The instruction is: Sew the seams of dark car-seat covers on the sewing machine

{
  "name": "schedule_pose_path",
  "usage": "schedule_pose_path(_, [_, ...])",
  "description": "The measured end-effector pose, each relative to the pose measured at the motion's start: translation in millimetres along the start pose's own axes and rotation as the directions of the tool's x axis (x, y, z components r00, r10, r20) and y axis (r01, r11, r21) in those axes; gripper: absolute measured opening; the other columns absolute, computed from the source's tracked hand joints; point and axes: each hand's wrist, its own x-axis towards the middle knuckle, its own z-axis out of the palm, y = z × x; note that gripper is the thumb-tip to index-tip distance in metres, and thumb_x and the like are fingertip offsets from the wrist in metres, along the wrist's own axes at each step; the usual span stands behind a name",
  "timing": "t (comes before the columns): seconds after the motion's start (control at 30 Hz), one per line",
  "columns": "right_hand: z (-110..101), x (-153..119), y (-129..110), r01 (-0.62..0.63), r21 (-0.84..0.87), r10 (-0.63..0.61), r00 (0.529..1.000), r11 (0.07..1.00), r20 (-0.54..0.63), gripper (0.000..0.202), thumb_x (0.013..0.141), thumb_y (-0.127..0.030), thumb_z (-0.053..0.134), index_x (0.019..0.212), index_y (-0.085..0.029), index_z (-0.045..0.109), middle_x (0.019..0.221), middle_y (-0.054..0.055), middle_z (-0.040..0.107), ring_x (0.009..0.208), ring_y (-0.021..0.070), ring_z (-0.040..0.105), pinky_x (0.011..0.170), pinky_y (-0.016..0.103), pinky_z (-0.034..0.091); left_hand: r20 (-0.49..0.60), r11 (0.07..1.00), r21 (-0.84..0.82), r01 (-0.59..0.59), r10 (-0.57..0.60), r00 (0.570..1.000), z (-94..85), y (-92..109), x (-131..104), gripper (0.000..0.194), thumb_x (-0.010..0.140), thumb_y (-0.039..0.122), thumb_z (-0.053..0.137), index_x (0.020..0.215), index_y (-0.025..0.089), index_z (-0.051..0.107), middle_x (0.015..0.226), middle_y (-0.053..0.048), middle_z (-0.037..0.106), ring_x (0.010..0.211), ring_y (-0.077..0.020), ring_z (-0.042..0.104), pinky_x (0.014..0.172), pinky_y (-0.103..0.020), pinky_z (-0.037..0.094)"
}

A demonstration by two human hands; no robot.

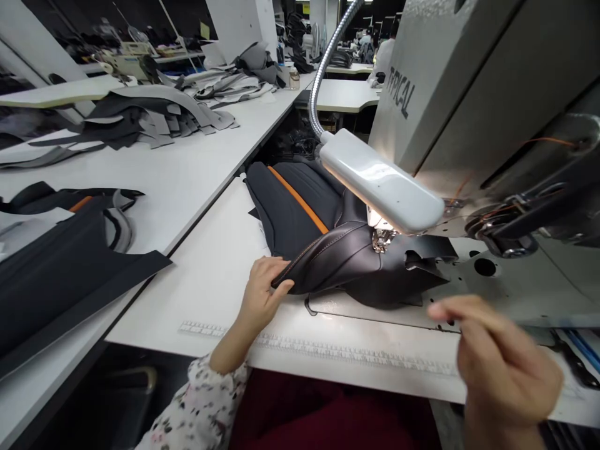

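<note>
My left hand (pixel 261 290) grips the near left edge of a dark seat-cover-like piece, thumb on the near side. This piece joins black leather-like panels (pixel 344 253) with orange stitching to dark fabric (pixel 293 209) with an orange stripe. Its leather part lies under the presser foot (pixel 382 240) of a sewing machine (pixel 435 81). To the right of the leather and apart from it, my right hand (pixel 504 362) is raised near the front edge. Its fingers are curled and pressed together, slightly blurred; I cannot make out anything in them.
A white lamp (pixel 382 181) on a bendable metal neck hangs over the presser foot. A ruler strip (pixel 328 350) runs along the front of the table. Dark cut pieces (pixel 70 269) lie on the left table, with grey scraps (pixel 154 115) piled behind. Blue-handled tools (pixel 581 350) are at far right.
</note>
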Motion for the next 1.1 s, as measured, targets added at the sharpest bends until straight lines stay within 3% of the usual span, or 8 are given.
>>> schedule_pose_path(0.23, [91.6, -35.7, 73.5, -0.67, 0.28, 0.49, 0.713, 0.687, 0.503, 0.042, 0.087, -0.054, 0.076, 0.104, -0.016, 0.081, 0.102, 0.016, 0.079, 0.095, 0.0301, 0.074, 0.09, 0.05, 0.058, -0.012, 0.975, -0.069, -0.212, 0.212, 0.977, -37.4, 45.8, 41.6, 0.035, 0.104, 0.025, 0.053, 0.069, 0.019, 0.054, 0.068, 0.002, 0.056, 0.066, -0.0134, 0.053, 0.11, -0.041, 0.05])
schedule_pose_path(0.4, [112.5, -26.0, 88.8, -0.617, 0.521, 0.475, 0.787, 0.59, 0.394, 0.047, 0.067, -0.046, 0.09, 0.107, -0.026, 0.078, 0.121, 0.007, 0.077, 0.122, 0.0328, 0.067, 0.118, 0.058, 0.042, 0.01, 0.989, -0.026, -0.146, 0.146, 0.989, -84.5, 65.7, 73.5, 0.04, 0.101, 0.036, 0.056, 0.065, 0.02, 0.052, 0.062, 0.003, 0.05, 0.062, -0.0139, 0.051, 0.105, -0.038, 0.051])
schedule_pose_path(0.53, [82.7, -57.7, 73.6, -0.556, 0.564, 0.472, 0.827, 0.61, 0.305, 0.062, 0.063, -0.035, 0.094, 0.121, -0.031, 0.074, 0.131, 0.004, 0.074, 0.132, 0.0317, 0.062, 0.124, 0.056, 0.036, 0.122, 0.912, -0.008, 0.411, -0.407, 0.905, -61.9, 33.0, 81.0, 0.049, 0.098, 0.053, 0.045, 0.066, 0.019, 0.06, 0.066, -0.002, 0.061, 0.069, -0.0189, 0.06, 0.076, -0.029, 0.053])
schedule_pose_path(0.67, [43.5, -99.3, 65.8, -0.562, 0.539, 0.499, 0.822, 0.628, 0.274, 0.058, 0.083, -0.036, 0.082, 0.138, -0.028, 0.065, 0.135, 0.011, 0.071, 0.133, 0.0332, 0.062, 0.12, 0.059, 0.04, 0.218, 0.839, 0.006, 0.544, -0.532, 0.818, -42.7, 18.9, 65.5, 0.044, 0.095, 0.05, 0.049, 0.078, 0.017, 0.072, 0.072, -0.003, 0.07, 0.073, -0.0205, 0.066, 0.068, -0.027, 0.052])
schedule_pose_path(0.77, [32.0, -104.8, 66.4, -0.587, 0.514, 0.486, 0.809, 0.626, 0.331, 0.063, 0.083, -0.039, 0.082, 0.142, -0.028, 0.062, 0.134, 0.013, 0.072, 0.131, 0.0345, 0.064, 0.117, 0.059, 0.043, -0.073, 0.926, 0.118, 0.359, -0.352, 0.933, -55.8, 50.8, 56.4, 0.034, 0.101, 0.04, 0.052, 0.115, 0.017, 0.073, 0.1, -0.007, 0.075, 0.099, -0.0237, 0.07, 0.092, -0.033, 0.054])
schedule_pose_path(0.83, [32.2, -100.1, 65.6, -0.613, 0.503, 0.479, 0.79, 0.61, 0.382, 0.063, 0.081, -0.041, 0.084, 0.14, -0.03, 0.064, 0.133, 0.013, 0.072, 0.129, 0.0351, 0.065, 0.116, 0.059, 0.044, -0.138, 0.96, 0.278, 0.007, 0.033, 0.99, -64.4, 84.5, 56.5, 0.04, 0.105, 0.033, 0.05, 0.138, 0.015, 0.063, 0.125, -0.013, 0.072, 0.127, -0.0263, 0.063, 0.113, -0.04, 0.045])
schedule_pose_path(0.93, [35.5, -95.2, 59.5, -0.628, 0.503, 0.514, 0.777, 0.594, 0.363, 0.057, 0.083, -0.042, 0.082, 0.137, -0.032, 0.067, 0.136, 0.012, 0.071, 0.131, 0.0344, 0.064, 0.117, 0.059, 0.043, 0.309, 0.794, 0.256, -0.551, 0.473, 0.825, -54.4, 126.2, 60.5, 0.052, 0.109, 0.041, 0.043, 0.144, 0.006, 0.058, 0.144, -0.017, 0.064, 0.144, -0.0274, 0.051, 0.125, -0.042, 0.033])
schedule_pose_path(1.1, [39.9, -98.6, 38.6, -0.652, 0.521, 0.586, 0.747, 0.551, 0.315, 0.061, 0.08, -0.043, 0.085, 0.137, -0.031, 0.068, 0.138, 0.011, 0.07, 0.135, 0.0345, 0.06, 0.12, 0.057, 0.04, 0.537, 0.709, 0.242, -0.662, 0.47, 0.7, -15.3, 134.5, 61.7, 0.071, 0.108, 0.06, 0.037, 0.142, 0.002, 0.061, 0.154, -0.015, 0.057, 0.144, -0.0271, 0.052, 0.124, -0.041, 0.031])
